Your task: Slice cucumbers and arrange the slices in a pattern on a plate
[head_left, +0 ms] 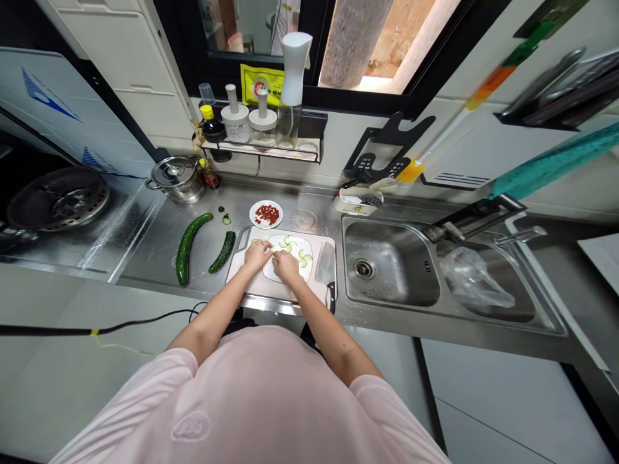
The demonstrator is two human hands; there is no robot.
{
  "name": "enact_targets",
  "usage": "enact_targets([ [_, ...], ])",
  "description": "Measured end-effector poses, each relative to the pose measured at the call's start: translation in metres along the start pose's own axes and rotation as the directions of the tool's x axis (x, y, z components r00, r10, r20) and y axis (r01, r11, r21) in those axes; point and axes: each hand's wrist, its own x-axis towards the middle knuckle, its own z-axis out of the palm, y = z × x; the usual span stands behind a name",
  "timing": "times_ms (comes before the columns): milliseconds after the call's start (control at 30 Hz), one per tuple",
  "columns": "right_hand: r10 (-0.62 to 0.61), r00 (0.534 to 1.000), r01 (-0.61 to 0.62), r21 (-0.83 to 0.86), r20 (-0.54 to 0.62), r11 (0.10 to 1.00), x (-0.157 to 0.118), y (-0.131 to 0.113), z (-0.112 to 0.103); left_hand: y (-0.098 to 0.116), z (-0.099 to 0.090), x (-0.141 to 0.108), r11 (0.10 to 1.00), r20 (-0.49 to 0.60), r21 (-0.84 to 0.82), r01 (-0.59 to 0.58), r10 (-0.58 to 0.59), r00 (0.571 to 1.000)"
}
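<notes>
A white plate (293, 265) lies on a pale pink cutting board (251, 290), with thin cucumber slices (304, 258) laid on it in curved, flower-like groups. Over the plate's left part is my left hand (259, 253), its fingers bent together; whatever they pinch is too small to make out. Close beside it, my right hand (285, 265) has its fingers curled and pinched at a pale green cucumber slice. Both fingertips nearly meet. A kitchen knife (327, 264) rests along the board's right side, its black handle towards me.
Left of the board lie a long cucumber (189, 248), a cut cucumber (223, 252) and small end pieces (226, 219). Behind it stands a small plate of red bits (267, 214). A steel pot (176, 180) is back left; the sink (391, 261) is right.
</notes>
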Motion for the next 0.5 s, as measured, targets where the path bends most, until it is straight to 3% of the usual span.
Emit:
enact_targets([
  [100,0.011,0.998,-0.008,0.053,-0.059,0.999,-0.004,0.005,-0.001,-0.008,0.001,0.000,0.934,-0.055,-0.350,0.075,-0.100,0.993],
  [200,0.020,0.994,-0.009,0.103,-0.103,0.995,-0.008,0.011,-0.003,-0.019,-0.002,-0.003,0.626,-0.032,-0.758,0.182,-0.314,0.949],
  [267,0.028,0.992,-0.012,0.132,-0.120,0.991,-0.011,0.015,-0.004,-0.026,-0.005,-0.004,0.468,0.005,-0.857,0.215,-0.410,0.912],
  [300,0.032,0.992,-0.014,0.143,-0.125,0.990,-0.012,0.017,-0.004,-0.029,-0.006,-0.004,0.471,-0.002,-0.853,0.225,-0.434,0.901],
  [367,0.037,0.991,-0.016,0.158,-0.129,0.987,-0.013,0.018,-0.005,-0.034,-0.009,-0.003,0.617,-0.071,-0.745,0.252,-0.449,0.891],
  [433,0.044,0.991,-0.021,0.170,-0.129,0.985,-0.014,0.018,-0.005,-0.037,-0.012,-0.002,0.808,-0.170,-0.515,0.287,-0.425,0.889],
  [500,0.048,0.991,-0.024,0.186,-0.125,0.982,-0.014,0.017,-0.004,-0.038,-0.015,0.000,0.911,-0.234,-0.269,0.312,-0.377,0.896],
])
